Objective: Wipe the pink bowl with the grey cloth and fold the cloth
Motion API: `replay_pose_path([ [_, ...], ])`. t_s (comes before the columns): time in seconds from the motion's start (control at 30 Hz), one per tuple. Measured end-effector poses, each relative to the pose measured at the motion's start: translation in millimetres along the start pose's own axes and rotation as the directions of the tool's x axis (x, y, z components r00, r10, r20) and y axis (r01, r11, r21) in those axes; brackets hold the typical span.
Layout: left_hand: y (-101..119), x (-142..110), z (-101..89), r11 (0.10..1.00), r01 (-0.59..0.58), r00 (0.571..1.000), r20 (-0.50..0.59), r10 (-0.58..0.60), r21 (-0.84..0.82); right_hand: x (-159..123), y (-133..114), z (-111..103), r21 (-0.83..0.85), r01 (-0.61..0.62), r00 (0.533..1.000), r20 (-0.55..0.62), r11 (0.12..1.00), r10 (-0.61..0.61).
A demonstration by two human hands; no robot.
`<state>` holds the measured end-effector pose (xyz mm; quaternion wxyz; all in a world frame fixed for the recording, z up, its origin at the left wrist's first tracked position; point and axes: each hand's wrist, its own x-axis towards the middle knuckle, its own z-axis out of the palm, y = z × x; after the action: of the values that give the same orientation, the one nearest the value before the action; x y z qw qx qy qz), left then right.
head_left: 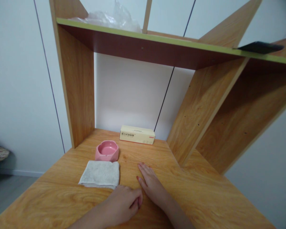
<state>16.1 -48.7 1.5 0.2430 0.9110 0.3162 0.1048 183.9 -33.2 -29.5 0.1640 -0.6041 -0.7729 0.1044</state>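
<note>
My left hand [125, 203] rests on the wooden desk in a loose fist, and I see nothing in it. Its knuckles are close to the lower right corner of a folded white cloth [100, 174]. Just to the right, my right hand [151, 184] lies flat on the desk with its fingers stretched forward and the thumb apart. Behind the cloth stands a pink angular ashtray [107, 152], its bowl facing up. A long cream box of cling film [137, 135] with dark printing sits farther back, beyond both hands.
Above the desk [200, 197] runs a shelf [143, 38] with a yellow-green edge, bearing crumpled clear plastic [116, 19] and a flat black object [261, 47]. Upright wooden panels [78, 86] stand at left and right. The desk's left edge drops to a grey floor.
</note>
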Motion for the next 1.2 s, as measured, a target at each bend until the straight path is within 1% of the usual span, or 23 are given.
replay_pose_path([
  [0.13, -0.1, -0.4, 0.5, 1.0, 0.0, 1.0, -0.011, 0.0, -0.003, 0.0, -0.3, -0.6, 0.01, -0.001, 1.0, -0.004, 1.0, 0.001],
  [0.4, -2.8, -0.3, 1.3, 1.0, -0.009, 1.0, -0.027, 0.009, -0.006, 1.0, -1.7, -2.1, -0.003, -0.015, 0.999, 0.029, 1.0, 0.015],
  [0.57, -2.2, -0.6, 0.2, 1.0, -0.016, 1.0, 0.001, 0.016, -0.004, 0.0, -2.5, -3.0, -0.004, -0.006, 1.0, 0.021, 1.0, 0.006],
  [0.9, -0.5, -0.3, -1.5, 1.0, -0.002, 1.0, 0.012, 0.002, -0.003, 0.5, 0.4, 0.7, 0.004, 0.005, 1.0, -0.021, 1.0, -0.005],
  [1.2, 0.1, -0.4, -1.4, 1.0, 0.004, 1.0, 0.004, -0.004, -0.012, -0.2, -0.9, -0.5, -0.013, -0.003, 1.0, -0.003, 1.0, 0.003],
])
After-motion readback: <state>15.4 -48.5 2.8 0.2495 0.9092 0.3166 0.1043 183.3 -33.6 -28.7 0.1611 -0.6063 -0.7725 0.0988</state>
